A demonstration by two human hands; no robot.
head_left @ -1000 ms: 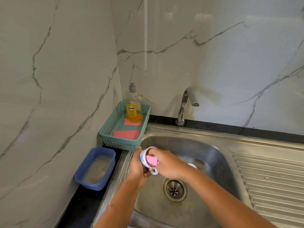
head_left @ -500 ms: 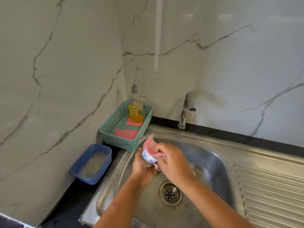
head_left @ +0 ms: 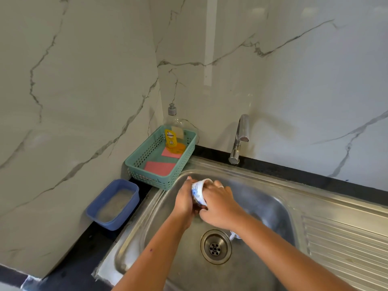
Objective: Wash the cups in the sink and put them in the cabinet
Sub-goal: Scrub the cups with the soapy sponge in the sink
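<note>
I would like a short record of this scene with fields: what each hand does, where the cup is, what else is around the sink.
left hand: holds the cup over the sink
right hand: on the cup, fingers partly inside it
second cup: in the sink, mostly hidden by the right arm
tap: no water visible
basket: soap bottle and pink cloths inside
blue tub: left of the sink, cloudy contents

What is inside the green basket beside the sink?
The basket holds a soap bottle standing at its far end and two pink cloths lying flat. Whatever lies under the cloths is hidden.
</note>
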